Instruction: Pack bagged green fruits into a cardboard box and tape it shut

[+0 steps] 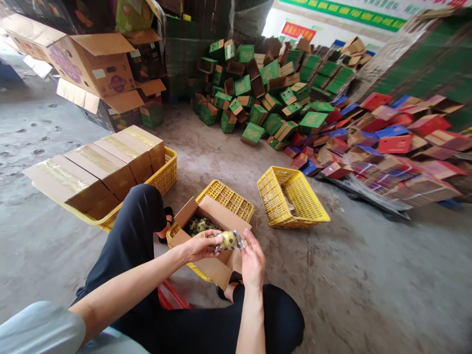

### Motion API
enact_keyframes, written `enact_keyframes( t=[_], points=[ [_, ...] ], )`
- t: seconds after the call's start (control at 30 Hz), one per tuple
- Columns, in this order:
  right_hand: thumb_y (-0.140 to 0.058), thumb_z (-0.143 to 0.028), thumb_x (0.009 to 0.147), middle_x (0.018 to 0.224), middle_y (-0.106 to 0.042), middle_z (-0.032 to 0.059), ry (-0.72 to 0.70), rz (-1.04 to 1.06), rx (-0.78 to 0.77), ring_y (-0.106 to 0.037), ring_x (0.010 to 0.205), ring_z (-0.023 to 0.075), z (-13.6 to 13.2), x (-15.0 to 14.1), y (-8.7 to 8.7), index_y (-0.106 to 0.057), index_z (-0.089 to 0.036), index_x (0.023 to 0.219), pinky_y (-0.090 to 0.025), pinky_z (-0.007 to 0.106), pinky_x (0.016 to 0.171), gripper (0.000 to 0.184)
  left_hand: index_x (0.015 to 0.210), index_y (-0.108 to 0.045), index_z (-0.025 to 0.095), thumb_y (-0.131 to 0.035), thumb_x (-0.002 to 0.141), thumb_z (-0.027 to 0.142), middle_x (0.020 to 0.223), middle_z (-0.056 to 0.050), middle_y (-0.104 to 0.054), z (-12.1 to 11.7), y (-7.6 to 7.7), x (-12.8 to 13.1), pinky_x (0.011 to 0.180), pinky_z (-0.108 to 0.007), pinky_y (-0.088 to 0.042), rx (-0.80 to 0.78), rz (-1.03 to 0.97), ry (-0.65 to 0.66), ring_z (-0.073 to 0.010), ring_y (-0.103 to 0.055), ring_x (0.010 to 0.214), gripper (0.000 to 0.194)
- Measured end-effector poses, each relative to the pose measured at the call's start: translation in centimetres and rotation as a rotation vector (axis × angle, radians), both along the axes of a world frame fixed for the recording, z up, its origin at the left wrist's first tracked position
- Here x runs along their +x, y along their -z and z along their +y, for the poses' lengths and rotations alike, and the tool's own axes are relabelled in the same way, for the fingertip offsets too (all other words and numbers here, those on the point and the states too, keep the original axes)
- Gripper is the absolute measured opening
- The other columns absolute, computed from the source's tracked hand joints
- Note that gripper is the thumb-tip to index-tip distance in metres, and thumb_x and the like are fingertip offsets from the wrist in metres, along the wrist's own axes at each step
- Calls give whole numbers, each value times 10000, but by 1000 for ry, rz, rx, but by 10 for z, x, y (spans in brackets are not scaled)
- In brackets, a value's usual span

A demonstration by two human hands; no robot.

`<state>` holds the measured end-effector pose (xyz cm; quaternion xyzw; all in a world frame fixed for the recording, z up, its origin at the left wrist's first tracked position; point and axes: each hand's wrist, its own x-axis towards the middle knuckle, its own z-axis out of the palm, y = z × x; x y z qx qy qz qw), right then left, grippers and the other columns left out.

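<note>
Above an open cardboard box, I hold a yellow-green fruit in a clear, dark-printed plastic bag. My left hand is closed around the near-left end of it, thumb on top. The fingers of my right hand pinch the loose, crinkled end of the bag. Inside the box, several similar bagged fruits lie towards the left, partly hidden by my left hand. The box has its flaps spread and rests on a yellow plastic crate between my legs.
Left of my knee, a long yellow crate bears several taped cartons. Another yellow crate stands ahead to the right. Farther off are piles of green boxes and red and blue boxes, with larger cartons stacked at the left.
</note>
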<state>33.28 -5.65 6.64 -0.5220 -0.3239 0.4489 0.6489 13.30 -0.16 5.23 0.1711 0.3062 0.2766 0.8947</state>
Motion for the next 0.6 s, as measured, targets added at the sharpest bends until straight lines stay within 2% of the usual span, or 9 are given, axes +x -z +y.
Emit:
enact_keyframes(
  t=[0.1,0.23,0.37,0.6],
  points=[
    [-748,-550,834,1408,-689,82,-5,49,-186,-585,1349,306,2,-2,-1,-740,-295,1280,-546,412,982,514,1151,-724,183,-1032,585,256,1014,-64,-750,2,4,0,699,-254,-515,125,22,-75,-138,-700,717,649],
    [-848,-587,709,1237,-773,103,-53,42,-370,-689,1177,328,4,-3,7,-803,-251,1105,-605,371,817,522,1195,-749,163,-1041,559,262,1092,-94,-752,2,8,3,711,-239,-488,207,46,-116,-137,-688,786,707],
    [-893,-574,634,1049,-806,91,-5,15,-367,-736,991,297,3,0,13,-818,-229,934,-611,350,759,463,1272,-741,168,-1017,614,351,1136,-103,-753,1,9,5,723,-245,-493,202,103,-144,-132,-679,792,737],
    [-879,-573,660,867,-785,50,64,-75,-282,-720,814,247,3,3,14,-797,-229,845,-582,331,710,399,1095,-810,117,-947,662,567,873,-82,-766,-1,10,12,705,-273,-548,184,200,-215,-136,-654,683,639]
  ],
)
